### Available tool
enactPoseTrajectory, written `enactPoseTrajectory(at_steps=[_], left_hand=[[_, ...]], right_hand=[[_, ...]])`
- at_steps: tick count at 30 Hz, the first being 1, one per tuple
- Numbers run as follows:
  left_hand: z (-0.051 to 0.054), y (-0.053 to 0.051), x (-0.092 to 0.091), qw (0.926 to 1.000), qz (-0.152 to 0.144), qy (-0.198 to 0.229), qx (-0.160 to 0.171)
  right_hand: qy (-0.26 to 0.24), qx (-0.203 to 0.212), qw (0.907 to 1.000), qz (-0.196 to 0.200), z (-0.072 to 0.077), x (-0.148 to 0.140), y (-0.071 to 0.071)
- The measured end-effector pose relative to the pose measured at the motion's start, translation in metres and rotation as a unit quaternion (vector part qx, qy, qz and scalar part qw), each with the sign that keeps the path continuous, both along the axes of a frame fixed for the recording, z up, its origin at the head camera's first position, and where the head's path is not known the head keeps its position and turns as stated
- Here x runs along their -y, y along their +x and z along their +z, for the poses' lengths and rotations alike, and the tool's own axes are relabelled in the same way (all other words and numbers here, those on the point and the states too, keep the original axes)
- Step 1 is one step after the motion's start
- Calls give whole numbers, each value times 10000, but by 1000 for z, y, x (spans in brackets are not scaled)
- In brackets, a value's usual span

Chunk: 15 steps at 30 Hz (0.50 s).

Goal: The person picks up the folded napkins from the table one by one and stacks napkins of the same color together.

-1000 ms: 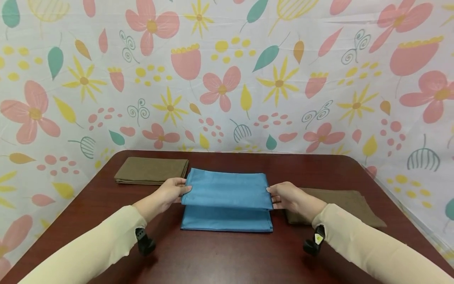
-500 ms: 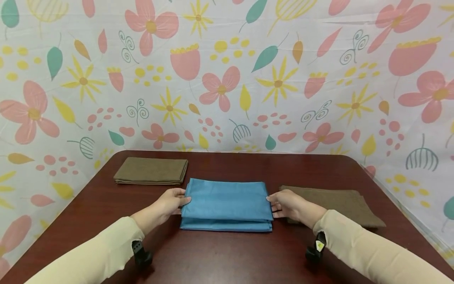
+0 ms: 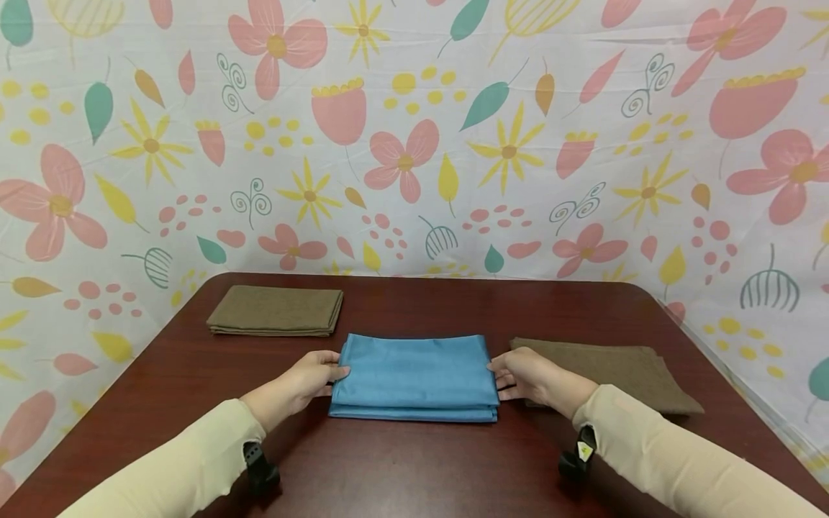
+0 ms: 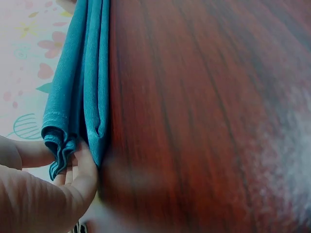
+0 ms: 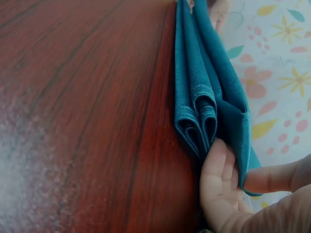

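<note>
A blue cloth (image 3: 417, 370), folded in layers, lies in the middle of the table in the head view. At its left edge the left hand (image 3: 301, 381) pinches the upper layers between thumb and fingers; the right hand (image 3: 534, 374) does the same at the right edge. In the left wrist view, the cloth's folded layers (image 4: 65, 97) end between the thumb and fingers of the left hand (image 4: 53, 189). The right wrist view has the right hand (image 5: 243, 194) with its thumb on the outer layer of the cloth (image 5: 233, 121) and its fingers beneath.
A folded brown cloth (image 3: 278, 311) lies at the back left of the dark red table (image 3: 414, 467). Another brown cloth (image 3: 622, 370) lies on the right, partly behind the right hand and forearm. A flower-patterned sheet (image 3: 401, 86) hangs behind the table.
Both hands have lowered the upper part of the blue cloth, first clearly and then slightly. The gap over its lower layers has narrowed to a thin strip at the front.
</note>
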<state>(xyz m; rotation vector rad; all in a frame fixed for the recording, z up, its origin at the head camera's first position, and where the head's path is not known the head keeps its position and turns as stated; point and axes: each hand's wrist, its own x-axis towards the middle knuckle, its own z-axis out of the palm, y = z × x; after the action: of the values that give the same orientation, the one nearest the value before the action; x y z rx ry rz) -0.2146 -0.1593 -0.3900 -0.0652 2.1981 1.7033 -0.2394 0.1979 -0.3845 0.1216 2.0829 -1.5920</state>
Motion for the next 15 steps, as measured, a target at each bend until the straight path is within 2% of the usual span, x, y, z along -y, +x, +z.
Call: enactPoseTrajectory(at_steps=[8,15], left_hand=[[-4,-3,1,9997,185,-124,-30],[-4,-2,5,9986,310,-412,-114]], right_hand=[[179,-188,9996,82,1,-1,2],[163,-270,9995,-63,-1,4,9]])
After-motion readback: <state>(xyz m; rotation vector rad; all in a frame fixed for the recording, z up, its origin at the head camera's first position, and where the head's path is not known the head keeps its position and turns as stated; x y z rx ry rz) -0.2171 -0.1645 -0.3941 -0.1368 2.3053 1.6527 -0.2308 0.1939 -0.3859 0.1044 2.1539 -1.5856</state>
